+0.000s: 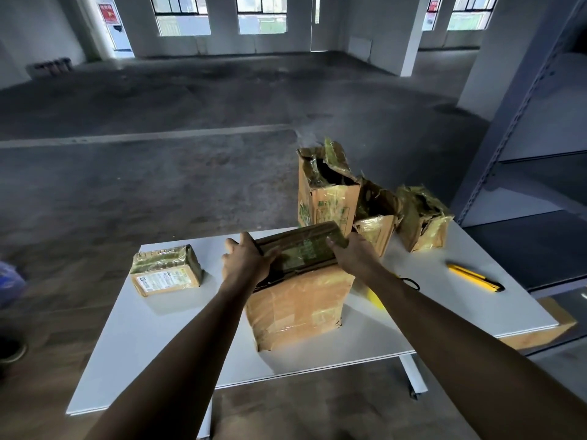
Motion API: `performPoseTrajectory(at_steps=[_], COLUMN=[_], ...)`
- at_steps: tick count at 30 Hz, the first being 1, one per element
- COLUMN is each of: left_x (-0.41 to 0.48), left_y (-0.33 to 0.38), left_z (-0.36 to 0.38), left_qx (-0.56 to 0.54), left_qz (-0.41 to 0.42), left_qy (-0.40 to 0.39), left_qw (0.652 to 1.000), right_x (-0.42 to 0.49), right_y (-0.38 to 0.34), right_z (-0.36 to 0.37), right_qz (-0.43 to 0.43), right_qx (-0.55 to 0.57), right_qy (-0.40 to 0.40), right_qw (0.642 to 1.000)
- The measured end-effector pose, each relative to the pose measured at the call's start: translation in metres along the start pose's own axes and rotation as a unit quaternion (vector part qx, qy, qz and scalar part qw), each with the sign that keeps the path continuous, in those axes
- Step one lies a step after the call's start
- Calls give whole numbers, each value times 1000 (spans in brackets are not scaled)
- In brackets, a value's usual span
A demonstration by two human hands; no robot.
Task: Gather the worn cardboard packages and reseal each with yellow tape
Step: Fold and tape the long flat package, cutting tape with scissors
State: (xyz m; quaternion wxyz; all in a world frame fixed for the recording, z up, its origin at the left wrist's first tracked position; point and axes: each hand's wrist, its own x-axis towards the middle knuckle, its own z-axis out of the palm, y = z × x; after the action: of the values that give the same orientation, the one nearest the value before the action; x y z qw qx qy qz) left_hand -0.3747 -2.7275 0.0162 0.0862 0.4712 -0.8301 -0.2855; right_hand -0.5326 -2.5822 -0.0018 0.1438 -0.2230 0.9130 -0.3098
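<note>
White table (158, 328), concrete floor (158, 100) behind: left hand (246, 260) and right hand (352, 254) each grip the worn package (295, 306) by an end of its folded top, fingers curled over the flap, box body directly below them; letting go with either to start sealing likely lets the crushed flap spring open

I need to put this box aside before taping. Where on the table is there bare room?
Widest: the near-left part of the table, in front of the small package and left of the big box. A smaller patch lies near-right, in front of the knife. The far-right corner is crowded with three torn packages.
</note>
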Motion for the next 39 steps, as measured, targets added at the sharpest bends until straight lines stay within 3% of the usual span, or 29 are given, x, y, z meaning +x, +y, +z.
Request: performPoseTrajectory(at_steps=[6, 11, 18, 22, 24, 30, 36, 39], left_x=[2, -17, -15, -17, -15, -29, -19, -14], left_y=[-10, -9, -17, -20, -20, 16, -1, -16], left_z=[-10, -12, -11, -8, -11, -25, -37, -43], left_qx=[-88, -127, -162, -78, -43, -141, -162, -218], left_qz=[36, -75, -81, -53, -42, 47, 3, 35], left_qy=[37, -52, -44, -54, -38, -82, -37, -25], left_qw=[995, 988, 983, 994, 997, 985, 986, 975], right_x=[2, -4, -3, -12, -18, -28, -28, -25], right_y=[6, 7, -16, -29, -29, -44, -22, -8], right_z=[-1, 2, -29, -36, -29, 24, 36, 47], right_qz=[18, 8, 2, -13, -24, -83, -70, -71], right_qx=[85, 157, 144, 157, 198, 174, 55, 38], right_qy=[8, -97, 41, 93, 78, -37, -90, -95], right_qw=[996, 983, 989, 983, 977, 981, 992, 992])
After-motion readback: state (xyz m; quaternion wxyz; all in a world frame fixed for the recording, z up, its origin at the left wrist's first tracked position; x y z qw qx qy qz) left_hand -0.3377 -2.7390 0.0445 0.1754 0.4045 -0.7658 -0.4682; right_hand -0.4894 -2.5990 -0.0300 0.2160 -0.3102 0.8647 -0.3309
